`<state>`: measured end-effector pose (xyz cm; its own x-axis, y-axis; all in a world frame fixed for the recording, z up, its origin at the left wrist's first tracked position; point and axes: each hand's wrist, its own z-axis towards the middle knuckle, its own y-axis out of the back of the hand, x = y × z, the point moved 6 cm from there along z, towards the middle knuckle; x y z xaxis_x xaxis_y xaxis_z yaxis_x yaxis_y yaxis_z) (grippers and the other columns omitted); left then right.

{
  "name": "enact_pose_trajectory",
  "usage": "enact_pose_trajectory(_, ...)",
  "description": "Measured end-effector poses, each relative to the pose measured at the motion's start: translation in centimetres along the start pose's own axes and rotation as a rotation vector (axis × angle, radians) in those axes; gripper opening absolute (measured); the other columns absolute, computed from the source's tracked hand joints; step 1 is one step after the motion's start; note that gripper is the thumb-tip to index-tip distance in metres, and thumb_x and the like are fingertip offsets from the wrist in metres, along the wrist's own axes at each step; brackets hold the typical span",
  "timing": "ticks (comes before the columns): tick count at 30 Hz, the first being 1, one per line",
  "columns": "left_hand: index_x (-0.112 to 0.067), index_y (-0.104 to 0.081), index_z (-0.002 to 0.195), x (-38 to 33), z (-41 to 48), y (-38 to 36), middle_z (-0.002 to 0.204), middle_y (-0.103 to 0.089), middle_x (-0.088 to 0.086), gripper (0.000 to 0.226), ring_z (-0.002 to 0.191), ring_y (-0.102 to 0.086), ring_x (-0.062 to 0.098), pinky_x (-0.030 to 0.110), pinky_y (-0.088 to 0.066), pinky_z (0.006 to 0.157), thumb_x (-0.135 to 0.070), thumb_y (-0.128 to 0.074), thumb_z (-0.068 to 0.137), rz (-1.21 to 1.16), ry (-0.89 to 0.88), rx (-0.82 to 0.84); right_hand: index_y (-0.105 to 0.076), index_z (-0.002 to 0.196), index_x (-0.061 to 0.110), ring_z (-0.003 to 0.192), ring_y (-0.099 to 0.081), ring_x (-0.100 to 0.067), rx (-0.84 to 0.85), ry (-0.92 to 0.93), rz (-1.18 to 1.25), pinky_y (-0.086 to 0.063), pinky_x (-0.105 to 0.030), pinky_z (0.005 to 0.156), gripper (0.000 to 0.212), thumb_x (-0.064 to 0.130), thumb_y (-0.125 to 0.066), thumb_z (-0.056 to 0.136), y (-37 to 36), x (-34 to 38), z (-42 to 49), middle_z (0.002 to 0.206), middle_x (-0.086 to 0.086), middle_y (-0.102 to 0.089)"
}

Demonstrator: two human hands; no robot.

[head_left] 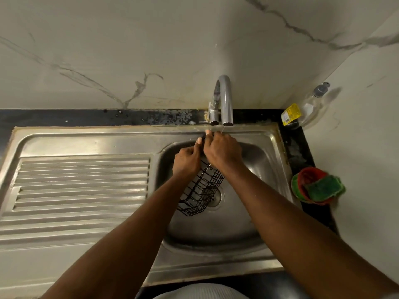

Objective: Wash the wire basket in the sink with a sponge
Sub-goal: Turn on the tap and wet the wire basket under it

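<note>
A black wire basket [201,190] hangs tilted over the steel sink bowl [254,160], its lower end above the drain. My left hand [186,161] grips the basket's upper end, thumb pointing up. My right hand [222,151] holds the same upper end from the right, right beside the left hand, directly under the tap spout [226,100]. A thin trickle of water seems to fall onto my right hand. The green sponge [323,187] lies in a red and green dish at the right, away from both hands.
A ribbed steel drainboard [82,186] fills the left side. The red and green dish [302,180] sits on the black counter at the sink's right edge. A clear bottle with a yellow label [302,111] stands in the back right corner. Marble walls rise behind and right.
</note>
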<state>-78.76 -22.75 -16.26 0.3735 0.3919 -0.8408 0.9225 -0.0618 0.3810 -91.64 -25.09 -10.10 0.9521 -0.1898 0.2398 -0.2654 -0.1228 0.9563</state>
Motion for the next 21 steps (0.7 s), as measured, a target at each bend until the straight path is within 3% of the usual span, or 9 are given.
enact_pose_trajectory(3,-0.012,-0.071,0.077,0.6,-0.4,0.1,0.062,-0.066,0.001,0.077,0.059,-0.064,0.024,0.038,-0.055,0.06,-0.082,-0.042,0.093,0.032,0.007,-0.038,-0.064,0.126,0.006,0.115,-0.062,-0.033,0.193,-0.125,0.139,-0.043,-0.04,0.086,0.073,0.058,-0.016,0.108,0.0,-0.1,0.8,0.125,-0.019,-0.066)
enact_pose_trajectory(6,-0.016,-0.067,0.072,1.7,-1.8,0.7,0.053,-0.054,-0.008,0.077,0.048,-0.049,0.01,0.026,-0.039,0.052,-0.09,-0.049,0.081,0.05,0.029,-0.1,-0.056,0.135,0.004,0.122,-0.058,-0.031,0.436,-0.207,0.272,-0.044,-0.039,0.093,0.059,0.046,-0.021,0.112,-0.7,-1.0,2.1,0.137,-0.019,-0.059)
enact_pose_trajectory(9,-0.017,-0.066,0.071,2.1,-2.5,1.2,0.053,-0.053,-0.009,0.076,0.049,-0.049,0.009,0.024,-0.037,0.053,-0.091,-0.05,0.08,0.016,0.064,-0.176,-0.045,0.148,0.013,0.129,-0.05,-0.031,0.583,-0.285,0.37,-0.039,-0.045,0.11,0.052,0.043,-0.028,0.11,-2.1,-3.2,2.5,0.15,-0.018,-0.048)
enact_pose_trajectory(12,-0.022,-0.056,0.064,1.7,-2.7,1.5,0.054,-0.052,-0.008,0.073,0.051,-0.049,0.011,0.026,-0.039,0.057,-0.093,-0.048,0.079,0.035,0.047,-0.213,-0.05,0.144,0.015,0.13,-0.051,-0.031,0.566,-0.317,0.462,-0.039,-0.046,0.11,0.051,0.046,-0.028,0.11,-3.7,-3.9,2.6,0.148,-0.017,-0.05)
enact_pose_trajectory(15,-0.015,-0.06,0.067,1.6,-2.5,1.9,0.058,-0.055,-0.003,0.083,0.053,-0.049,0.012,0.028,-0.04,0.058,-0.095,-0.042,0.077,0.001,0.055,-0.253,-0.06,0.124,0.016,0.1,-0.059,-0.021,0.495,-0.292,0.534,-0.047,-0.04,0.089,0.047,0.048,-0.03,0.108,-3.3,-2.7,2.6,0.131,-0.015,-0.063)
enact_pose_trajectory(17,-0.007,-0.068,0.073,1.3,-2.2,2.3,0.061,-0.063,0.004,0.097,0.054,-0.052,0.014,0.031,-0.045,0.058,-0.1,-0.037,0.073,-0.056,0.066,-0.284,-0.057,0.135,0.014,0.1,-0.059,-0.02,0.44,-0.28,0.493,-0.043,-0.035,0.081,0.054,0.051,-0.028,0.109,-2.5,-1.9,2.4,0.127,-0.011,-0.064)
enact_pose_trajectory(19,-0.007,-0.074,0.082,1.2,-1.8,2.4,0.068,-0.071,0.006,0.106,0.058,-0.061,0.018,0.036,-0.053,0.063,-0.104,-0.032,0.071,-0.071,0.082,-0.313,-0.052,0.143,0.01,0.11,-0.062,-0.026,0.39,-0.245,0.382,-0.046,-0.035,0.086,0.068,0.06,-0.022,0.107,-2.0,-1.1,2.0,0.126,-0.015,-0.063)
enact_pose_trajectory(21,-0.01,-0.073,0.077,1.2,-1.8,2.4,0.068,-0.072,0.005,0.1,0.06,-0.063,0.019,0.034,-0.052,0.061,-0.101,-0.032,0.075,-0.068,0.108,-0.319,-0.045,0.15,0.011,0.127,-0.055,-0.036,0.328,-0.124,0.233,-0.043,-0.049,0.107,0.078,0.067,-0.018,0.102,-1.7,0.7,1.1,0.142,-0.02,-0.056)
